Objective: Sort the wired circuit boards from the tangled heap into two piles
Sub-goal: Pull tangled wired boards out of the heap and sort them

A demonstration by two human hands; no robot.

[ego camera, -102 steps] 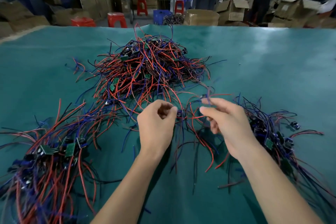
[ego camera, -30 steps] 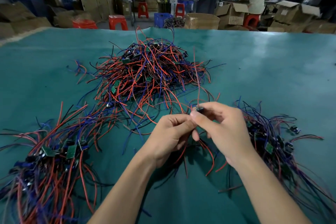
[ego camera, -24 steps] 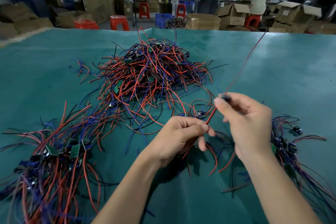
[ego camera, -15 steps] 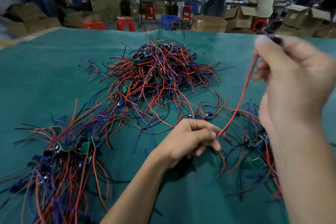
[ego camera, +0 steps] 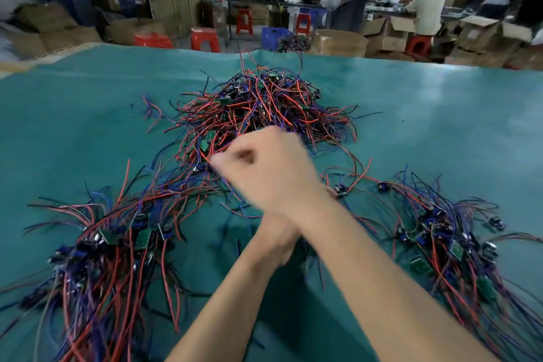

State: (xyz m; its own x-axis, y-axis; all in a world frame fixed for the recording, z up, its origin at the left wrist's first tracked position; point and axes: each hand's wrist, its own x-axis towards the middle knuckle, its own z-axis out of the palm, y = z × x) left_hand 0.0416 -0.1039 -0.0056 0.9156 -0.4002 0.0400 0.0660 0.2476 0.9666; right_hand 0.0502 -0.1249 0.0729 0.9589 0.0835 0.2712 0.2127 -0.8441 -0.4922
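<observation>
right hand (ego camera: 264, 173) curled, blurry, contents unclear | crosses above left hand (ego camera: 277, 241), mostly hidden | reaching leftward, probably toward left pile (ego camera: 111, 247)

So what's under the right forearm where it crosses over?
The left hand lies beneath the right forearm, on the green cloth. Its fingers are covered, so any grip is hidden. The right hand is blurred.

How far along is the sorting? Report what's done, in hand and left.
Done: two sorted piles lie on the green table cover, a left pile and a right pile. In hand: the right hand, blurred, crosses over the left hand; what either holds is unclear. Left: the tangled heap at the centre looks large, so much remains.
</observation>
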